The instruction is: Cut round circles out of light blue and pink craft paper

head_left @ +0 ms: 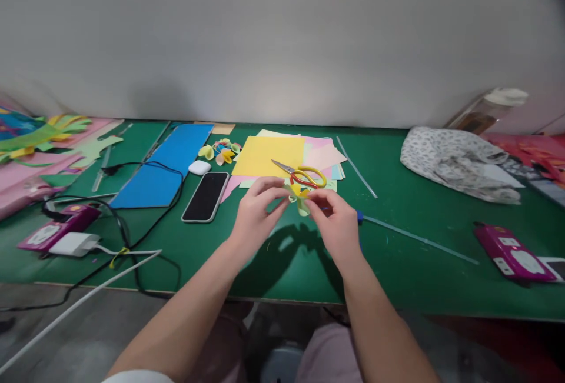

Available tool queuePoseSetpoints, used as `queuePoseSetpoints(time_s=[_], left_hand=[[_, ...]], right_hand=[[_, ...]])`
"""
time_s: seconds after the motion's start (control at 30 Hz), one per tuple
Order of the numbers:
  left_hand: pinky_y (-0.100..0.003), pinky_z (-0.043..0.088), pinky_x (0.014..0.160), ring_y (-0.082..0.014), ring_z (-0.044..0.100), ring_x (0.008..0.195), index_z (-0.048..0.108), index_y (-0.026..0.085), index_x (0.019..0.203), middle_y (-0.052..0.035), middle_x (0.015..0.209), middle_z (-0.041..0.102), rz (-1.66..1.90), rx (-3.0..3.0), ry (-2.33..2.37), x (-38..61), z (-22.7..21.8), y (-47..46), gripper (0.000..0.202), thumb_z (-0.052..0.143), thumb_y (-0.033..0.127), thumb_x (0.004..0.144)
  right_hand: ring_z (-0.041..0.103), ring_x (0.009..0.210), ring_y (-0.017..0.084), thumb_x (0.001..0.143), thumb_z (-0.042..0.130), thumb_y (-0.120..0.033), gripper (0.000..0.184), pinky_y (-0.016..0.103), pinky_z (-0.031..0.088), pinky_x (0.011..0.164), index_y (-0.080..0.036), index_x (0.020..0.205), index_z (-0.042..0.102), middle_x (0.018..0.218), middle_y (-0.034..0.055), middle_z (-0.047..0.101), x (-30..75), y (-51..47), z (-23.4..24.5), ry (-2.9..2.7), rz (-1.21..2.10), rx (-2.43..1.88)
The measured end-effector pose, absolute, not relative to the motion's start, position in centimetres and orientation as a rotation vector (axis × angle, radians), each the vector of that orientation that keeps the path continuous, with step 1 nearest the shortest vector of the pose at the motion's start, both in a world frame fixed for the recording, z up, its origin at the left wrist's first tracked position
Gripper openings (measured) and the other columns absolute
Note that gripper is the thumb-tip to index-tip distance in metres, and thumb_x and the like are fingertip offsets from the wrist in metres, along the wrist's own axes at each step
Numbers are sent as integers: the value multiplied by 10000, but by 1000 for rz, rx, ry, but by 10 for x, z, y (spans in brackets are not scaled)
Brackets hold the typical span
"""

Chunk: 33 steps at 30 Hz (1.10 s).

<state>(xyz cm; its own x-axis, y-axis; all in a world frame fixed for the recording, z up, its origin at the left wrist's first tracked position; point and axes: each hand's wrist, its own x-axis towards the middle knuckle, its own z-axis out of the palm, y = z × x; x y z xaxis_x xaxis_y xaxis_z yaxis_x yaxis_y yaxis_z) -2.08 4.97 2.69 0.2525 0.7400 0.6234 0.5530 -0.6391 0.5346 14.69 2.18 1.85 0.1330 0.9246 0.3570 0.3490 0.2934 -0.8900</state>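
Observation:
A small paper flower [302, 205] with pale green and yellow petals is held above the table between both hands. My left hand [260, 209] pinches its left side with fingertips. My right hand [334, 218] grips the right side between thumb and fingers. Just beyond the hands, scissors [312, 177] with yellow and red handles lie on a stack of coloured paper [269, 156], yellow sheet uppermost. Behind my right hand is a blue object [360, 217], mostly hidden, with a long translucent stick [419, 239] extending from it. Several finished paper flowers [220, 151] sit at the stack's left.
Left of my hands lie a phone [205, 197], a white case [199, 167], a blue board [163, 165], cables and a purple power strip [59, 227]. To the right are a patterned cloth [454, 162], a bottle [485, 109] and another purple power strip [514, 253].

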Motion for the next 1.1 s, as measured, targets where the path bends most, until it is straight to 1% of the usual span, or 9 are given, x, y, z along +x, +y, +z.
queuePoseSetpoints(time_s=[0.13,0.3,0.43,0.57,0.7,0.8,0.83,0.93,1.1], left_hand=[[-321,520,858,-173,621,968,691,204,858,-73,998,638,1523,2362,1238,-14,26,39,113,599,150,819],[-319,511,890,-172,617,982,723,220,895,-64,1043,651,1552,2106,1199,-6,25,25,124,635,201,809],[-326,554,816,-185,623,976,711,210,897,-51,999,664,1598,1409,1096,-5,27,26,138,610,278,832],[-286,565,710,-169,647,870,686,192,964,-46,952,681,1392,1060,1100,-13,31,34,254,692,340,758],[-265,543,655,-142,652,709,678,183,963,-24,795,698,1128,1000,1127,-17,33,37,355,776,322,651],[-259,532,654,-133,649,664,669,175,925,-3,724,691,1166,1031,1143,-14,32,36,340,785,282,624],[-258,530,659,-131,650,665,661,176,933,1,719,690,1219,1057,1154,-12,32,35,343,780,264,624],[-266,534,679,-147,670,719,618,192,1006,-5,771,704,1359,1158,1199,-6,33,32,389,747,203,639],[-262,533,699,-145,671,749,541,219,1139,16,736,691,1409,1244,1263,-1,32,27,492,685,152,673]], right_hand=[[649,714,161,805,613,-224,51,269,547,600,-207,830,654,802,8,678,144,20,18,-1345,580,-1244],[644,727,164,825,605,-243,60,261,547,553,-217,842,655,832,16,668,144,17,19,-1300,525,-1239],[638,778,157,837,597,-197,64,263,550,628,-223,819,652,832,10,670,148,17,21,-1351,405,-1180],[630,798,154,828,584,-113,130,265,536,650,-226,802,644,822,7,662,151,19,22,-1485,311,-1089],[620,784,144,826,579,-76,156,268,533,682,-216,786,636,811,11,651,149,20,22,-1550,281,-1036],[626,803,149,826,606,-137,86,263,545,671,-216,815,639,838,16,661,146,19,22,-1494,322,-1070],[632,805,153,820,620,-168,59,264,550,660,-218,843,640,848,16,667,145,19,22,-1454,367,-1110],[655,762,161,789,646,-223,103,276,563,639,-219,891,641,841,12,688,145,19,22,-1330,555,-1246],[669,714,157,768,613,-175,97,293,567,667,-209,845,660,827,5,716,145,20,20,-1282,661,-1289]])
